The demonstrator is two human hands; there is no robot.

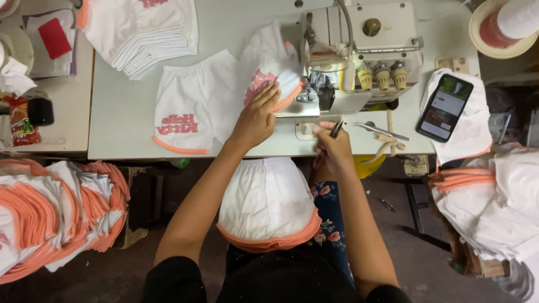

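While left hand (257, 118) pins white garment (269, 70) (pink print), right hand (332, 147) grips snips (337, 129).

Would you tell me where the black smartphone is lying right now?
The black smartphone lies on white fabric at the table's right side, right of the white sewing machine.

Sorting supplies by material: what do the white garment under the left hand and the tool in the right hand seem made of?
The garment looks like soft matte knit fabric: it folds limply, with orange band trim. The tool in the right hand looks like dark metal, thin and rigid; too small to be sure.
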